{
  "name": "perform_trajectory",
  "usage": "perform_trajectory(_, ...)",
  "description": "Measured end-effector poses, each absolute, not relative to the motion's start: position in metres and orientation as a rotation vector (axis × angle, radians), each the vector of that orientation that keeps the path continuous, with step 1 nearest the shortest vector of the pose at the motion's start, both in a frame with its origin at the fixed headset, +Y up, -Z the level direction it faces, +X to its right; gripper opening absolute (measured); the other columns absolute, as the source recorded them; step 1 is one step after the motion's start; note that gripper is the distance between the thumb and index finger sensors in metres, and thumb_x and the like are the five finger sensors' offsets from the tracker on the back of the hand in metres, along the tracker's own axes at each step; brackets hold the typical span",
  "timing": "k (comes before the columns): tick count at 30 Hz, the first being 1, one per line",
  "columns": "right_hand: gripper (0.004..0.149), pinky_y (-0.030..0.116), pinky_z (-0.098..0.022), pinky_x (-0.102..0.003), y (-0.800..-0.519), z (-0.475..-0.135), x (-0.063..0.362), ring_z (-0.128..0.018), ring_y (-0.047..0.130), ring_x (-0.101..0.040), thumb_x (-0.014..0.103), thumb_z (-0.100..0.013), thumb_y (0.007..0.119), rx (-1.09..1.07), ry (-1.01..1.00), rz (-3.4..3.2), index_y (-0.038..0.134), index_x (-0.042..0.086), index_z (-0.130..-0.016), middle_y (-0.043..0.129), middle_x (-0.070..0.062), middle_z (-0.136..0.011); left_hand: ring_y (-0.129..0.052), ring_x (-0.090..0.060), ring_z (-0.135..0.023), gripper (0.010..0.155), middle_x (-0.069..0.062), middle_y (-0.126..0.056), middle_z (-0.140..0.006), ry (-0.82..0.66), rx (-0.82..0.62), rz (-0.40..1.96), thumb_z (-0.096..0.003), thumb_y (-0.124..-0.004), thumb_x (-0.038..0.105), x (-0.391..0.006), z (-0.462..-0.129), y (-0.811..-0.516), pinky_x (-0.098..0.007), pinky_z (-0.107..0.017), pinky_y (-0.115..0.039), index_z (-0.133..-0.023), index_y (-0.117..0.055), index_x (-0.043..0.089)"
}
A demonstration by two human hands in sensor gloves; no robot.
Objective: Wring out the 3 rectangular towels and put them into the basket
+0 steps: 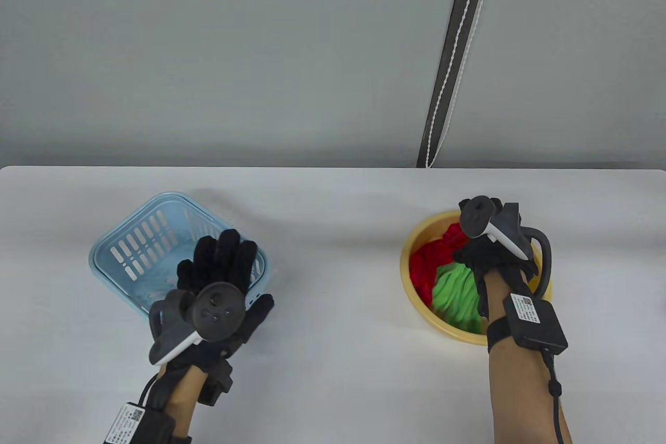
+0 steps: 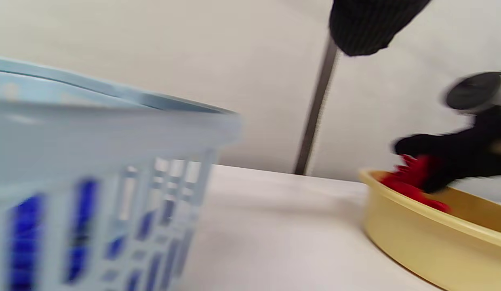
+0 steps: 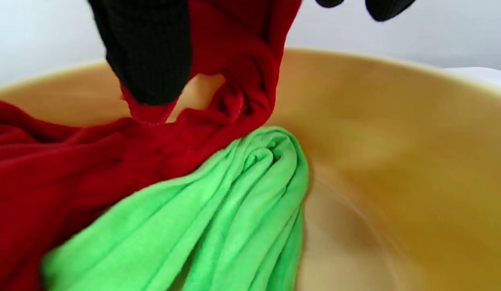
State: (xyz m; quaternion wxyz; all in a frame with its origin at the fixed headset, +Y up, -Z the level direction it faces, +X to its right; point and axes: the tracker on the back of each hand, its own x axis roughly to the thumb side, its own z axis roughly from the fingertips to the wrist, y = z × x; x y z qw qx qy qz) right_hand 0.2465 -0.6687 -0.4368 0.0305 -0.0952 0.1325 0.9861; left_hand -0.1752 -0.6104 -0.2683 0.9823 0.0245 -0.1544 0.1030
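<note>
Two towels show in the table view, a red towel point(image 1: 434, 262) and a green towel point(image 1: 458, 293), both lying bunched inside a yellow basin point(image 1: 408, 256) on the right part of the white bench point(image 1: 333, 360). The right hand point(image 1: 486, 251) reaches down into the basin with its fingers curled into the red towel. On the left, a light blue basket point(image 1: 130, 251) with slotted walls stands well apart from the basin. The left hand point(image 1: 223, 277) is over the basket's near corner, fingers spread and straight, holding nothing.

From the left wrist view, the basket point(image 2: 113, 133) fills the left side, blurred, with something dark blue showing through its slots; what it is cannot be told. Across the bench point(image 2: 283, 226) sits the basin point(image 2: 416, 234), and the right hand point(image 2: 456, 157) grips the red towel point(image 2: 412, 182) at its rim.

From the right wrist view, a gloved finger point(image 3: 149, 52) and the rest of that hand pinch a fold of the red towel point(image 3: 72, 169), lifting it slightly. The green towel point(image 3: 218, 210) lies folded in ridges just beside and partly under the red one, against the basin's inner wall point(image 3: 396, 153).
</note>
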Motion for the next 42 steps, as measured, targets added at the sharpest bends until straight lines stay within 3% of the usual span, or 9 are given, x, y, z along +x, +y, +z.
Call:
perform_trajectory(4,0.095,0.063,-0.069,-0.066,-0.680,-0.443,0.243,-0.103,0.064,-0.048,0.041,-0.049,0.094,-0.299,0.382,3.026,0.028,0.039,-0.116,0.025,-0.021,-0.124,-0.014,-0.052,-0.111,0.094,-0.009,-0.005,-0.124,-0.393,0.094,0.217,-0.0543,-0.068,0.067,-0.142,-0.253,-0.627,-0.076,-0.073,-0.027,-0.117,-0.011,0.027)
perform_trajectory(7,0.076,0.073,-0.061,-0.057,-0.684,-0.445,0.240,-0.088,0.081,-0.040,0.035,-0.052,0.092,-0.329,0.259,3.035,0.047,0.040,-0.113,0.046,-0.019,-0.120,-0.014,-0.052,-0.111,0.094,-0.009,-0.005,-0.123,-0.426,0.077,0.225,-0.0542,-0.068,0.067,-0.124,-0.248,-0.648,-0.076,-0.072,-0.027,-0.117,-0.011,0.027)
perform_trajectory(11,0.050,0.081,-0.053,-0.051,-0.680,-0.442,0.243,-0.075,0.092,-0.035,0.029,-0.054,0.089,-0.347,0.170,2.986,0.070,0.034,-0.100,0.064,-0.017,-0.112,-0.014,-0.052,-0.110,0.094,-0.010,-0.005,-0.123,-0.452,0.045,0.217,-0.0542,-0.068,0.066,-0.112,-0.249,-0.670,-0.076,-0.072,-0.027,-0.117,-0.011,0.026)
perform_trajectory(18,0.049,0.085,-0.046,-0.047,-0.633,-0.413,0.252,-0.064,0.099,-0.031,0.028,-0.055,0.088,-0.255,-0.052,2.670,0.069,0.026,-0.100,0.077,-0.017,-0.101,-0.016,-0.052,-0.111,0.092,-0.011,-0.006,-0.123,-0.480,0.031,0.241,-0.0543,-0.069,0.065,-0.111,-0.249,-0.682,-0.076,-0.072,-0.028,-0.117,-0.015,0.025)
perform_trajectory(24,0.051,0.087,-0.041,-0.043,-0.573,-0.364,0.246,-0.057,0.100,-0.027,0.032,-0.058,0.084,-0.114,-0.225,2.409,0.063,0.021,-0.103,0.080,-0.019,-0.095,-0.019,-0.053,-0.111,0.092,-0.013,-0.009,-0.124,-0.515,0.054,0.327,-0.0544,-0.069,0.064,-0.110,-0.248,-0.682,-0.077,-0.072,-0.029,-0.117,-0.014,0.024)
perform_trajectory(32,0.054,0.090,-0.034,-0.036,-0.515,-0.305,0.225,-0.047,0.101,-0.018,0.039,-0.059,0.081,0.096,-0.346,2.134,0.060,0.015,-0.103,0.085,-0.016,-0.086,-0.025,-0.054,-0.111,0.094,-0.016,-0.013,-0.124,-0.542,0.121,0.432,-0.0541,-0.070,0.064,-0.105,-0.241,-0.675,-0.077,-0.071,-0.032,-0.117,-0.015,0.020)
perform_trajectory(37,0.055,0.091,-0.035,-0.036,-0.505,-0.284,0.200,-0.048,0.101,-0.017,0.040,-0.060,0.081,0.229,-0.331,1.984,0.059,0.014,-0.103,0.084,-0.015,-0.086,-0.029,-0.055,-0.111,0.096,-0.021,-0.017,-0.124,-0.558,0.143,0.476,-0.0538,-0.071,0.064,-0.104,-0.239,-0.668,-0.077,-0.071,-0.034,-0.117,-0.016,0.017)
perform_trajectory(42,0.054,0.091,-0.034,-0.037,-0.531,-0.279,0.164,-0.046,0.101,-0.019,0.039,-0.059,0.083,0.301,-0.229,1.924,0.061,0.013,-0.101,0.085,-0.016,-0.086,-0.033,-0.058,-0.110,0.102,-0.026,-0.021,-0.123,-0.555,0.154,0.666,-0.0526,-0.072,0.067,-0.111,-0.238,-0.660,-0.078,-0.071,-0.037,-0.116,-0.016,0.010)
